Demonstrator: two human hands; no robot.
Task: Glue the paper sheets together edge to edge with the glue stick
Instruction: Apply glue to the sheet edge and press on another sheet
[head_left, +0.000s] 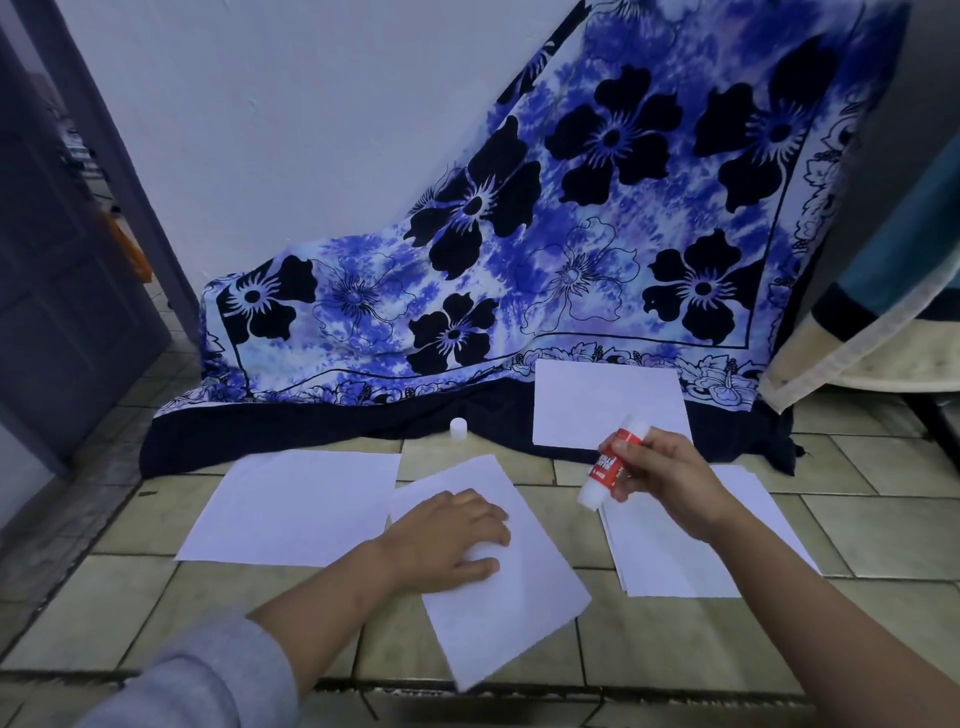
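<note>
Two hands work over the tiled floor: the left hand presses flat, fingers straight, on the tilted middle sheet. The right hand grips the glue stick above the right-side paper stack.

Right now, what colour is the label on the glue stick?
Red with white lettering, on the glue stick; it shows in the head view.

tiled floor is carrying | left sheet | middle sheet lying askew | paper stack | floral cloth trailing behind
</note>
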